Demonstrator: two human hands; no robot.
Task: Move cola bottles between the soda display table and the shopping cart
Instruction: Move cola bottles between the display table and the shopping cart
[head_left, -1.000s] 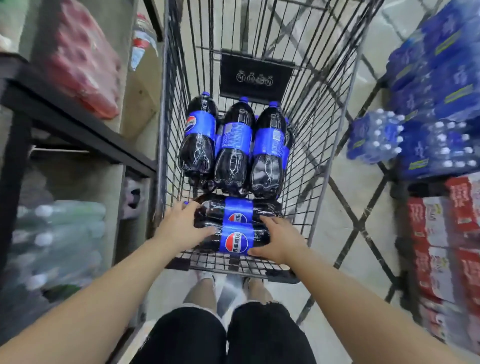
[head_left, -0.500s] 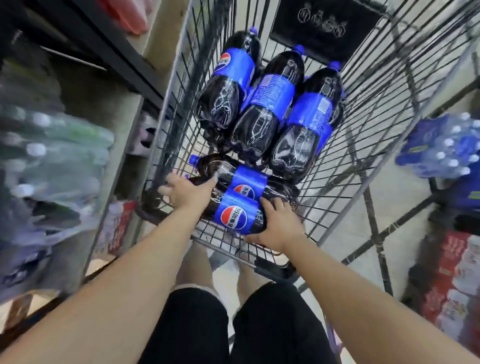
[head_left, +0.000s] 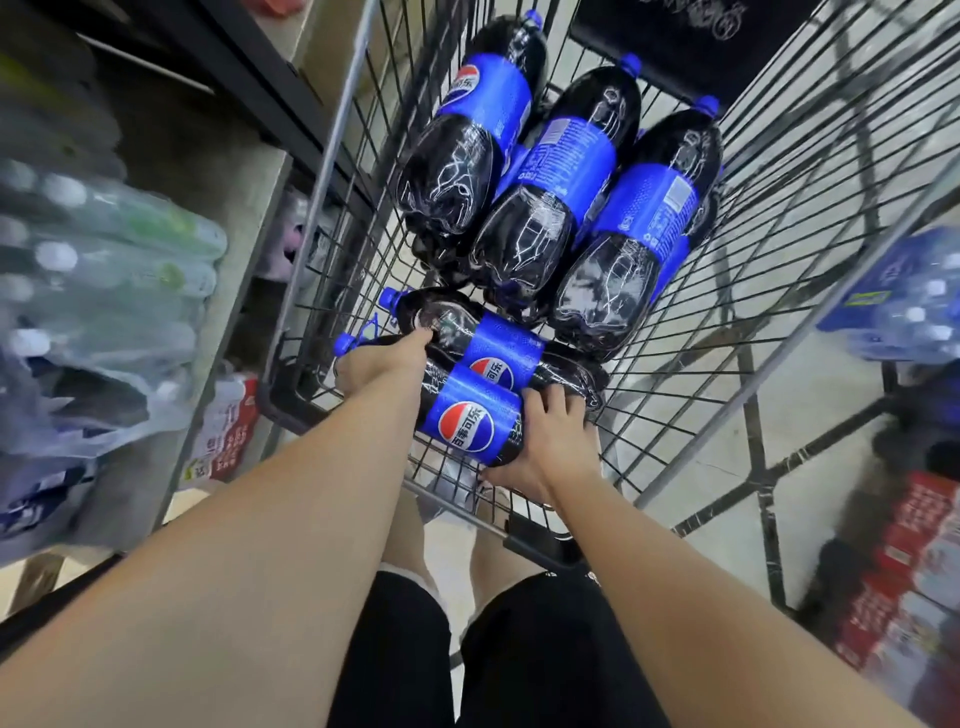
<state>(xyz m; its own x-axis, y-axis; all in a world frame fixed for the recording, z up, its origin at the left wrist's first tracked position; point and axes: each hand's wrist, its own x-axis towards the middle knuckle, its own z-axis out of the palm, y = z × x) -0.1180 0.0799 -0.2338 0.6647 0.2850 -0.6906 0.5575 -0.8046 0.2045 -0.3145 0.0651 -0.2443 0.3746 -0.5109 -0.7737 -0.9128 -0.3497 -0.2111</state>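
Both hands are curled around the near cola bottle (head_left: 470, 415), which lies crosswise at the near end of the cart (head_left: 810, 249). The left hand (head_left: 382, 361) wraps the neck end just behind the blue cap, fingers closed over the top; the right hand (head_left: 545, 447) cups the base end from below and the side, fingers partly spread over the dark plastic. A second bottle (head_left: 483, 338) lies touching it on the far side, its cap also toward the left hand. Beyond both hands three more bottles (head_left: 561, 187) lie lengthwise, side by side, bases toward the hands and caps away. The cart's near rim runs just under the right wrist; the wire floor right of the right hand is open. The blue labels carry a red, white and blue Pepsi globe with Chinese characters.
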